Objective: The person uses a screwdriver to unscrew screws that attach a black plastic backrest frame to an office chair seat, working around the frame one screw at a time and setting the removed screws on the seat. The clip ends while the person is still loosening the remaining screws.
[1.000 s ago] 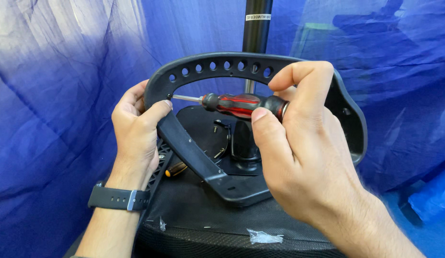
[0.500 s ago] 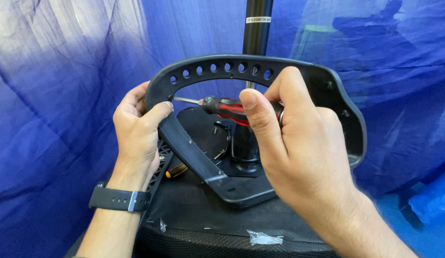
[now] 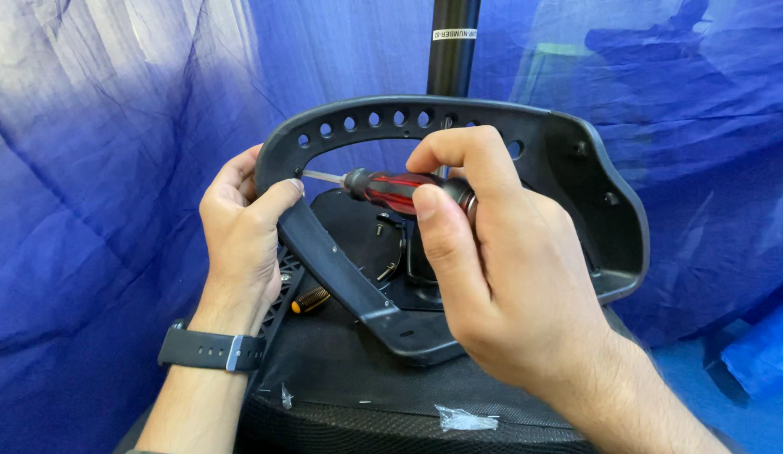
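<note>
A curved black plastic frame with a row of round holes along its top is held upright over a black seat. My left hand grips the frame's left bend, thumb across its front. My right hand holds a red-and-black screwdriver by the handle, fingers pinched around it. The metal shaft points left and its tip sits at a hole in the frame's left corner, just beside my left thumb.
A black pole rises behind the frame. Blue sheeting hangs all around. A small yellow-and-black tool lies on the seat under the frame, with loose screws near it. Scraps of clear plastic lie at the seat's front edge.
My right fingers have shifted around the screwdriver handle, rolling it while the tip stays at the same hole. My left hand and the frame have stayed nearly still.
</note>
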